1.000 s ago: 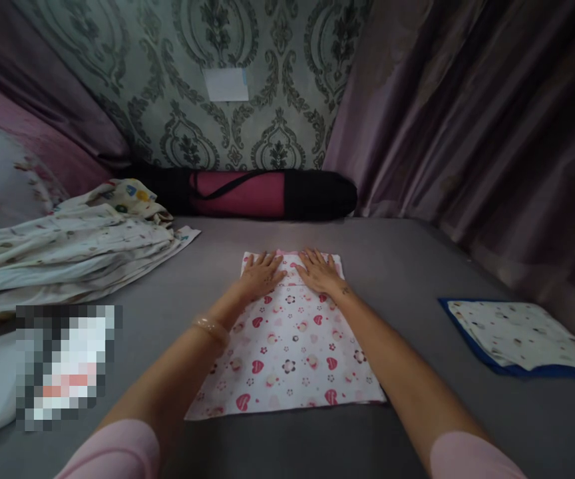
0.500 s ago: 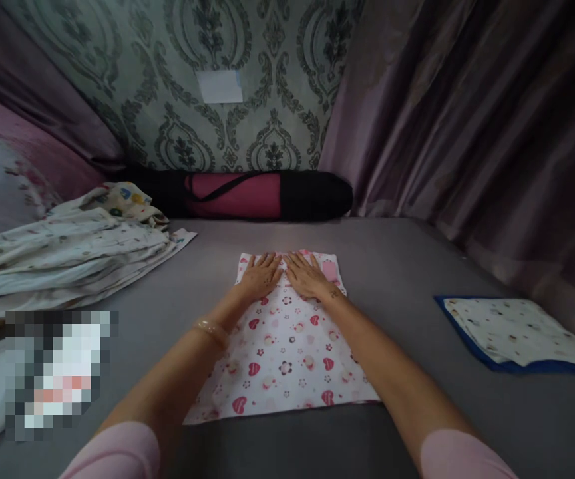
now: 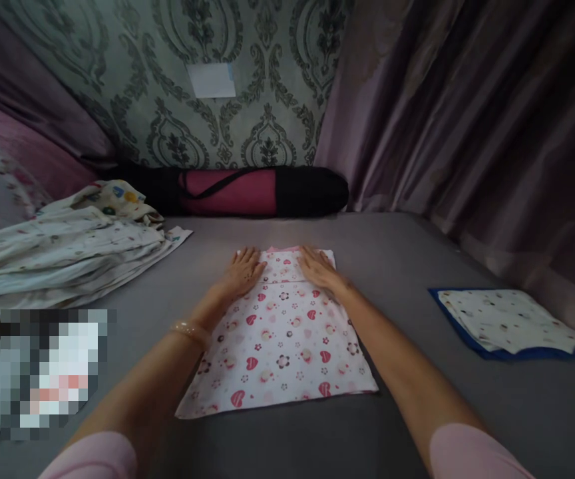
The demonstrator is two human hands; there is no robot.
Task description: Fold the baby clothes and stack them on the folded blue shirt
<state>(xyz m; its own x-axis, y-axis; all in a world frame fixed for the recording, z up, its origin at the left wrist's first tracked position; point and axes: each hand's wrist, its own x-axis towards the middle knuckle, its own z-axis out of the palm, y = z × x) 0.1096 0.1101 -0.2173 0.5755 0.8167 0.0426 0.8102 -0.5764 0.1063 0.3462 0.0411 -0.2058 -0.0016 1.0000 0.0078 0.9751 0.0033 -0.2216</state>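
Two far corners, two palms! The left hand (image 3: 243, 271) presses flat on the left one, fingers open and spread; across on the right, the right hand (image 3: 321, 271) lies just as open, fingers stretched toward the far edge. Under them, mid-scene on the grey bedding (image 3: 387, 259), sits the white printed cloth (image 3: 282, 346), hearts and flowers showing, its near end wider. Far right, a folded cloth (image 3: 510, 320) rests on a blue one; left, a rumpled clothes pile (image 3: 68, 253).

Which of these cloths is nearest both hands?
The heart-printed cloth, lying flat in the middle; the rumpled pile lies to the left, the folded stack to the right.
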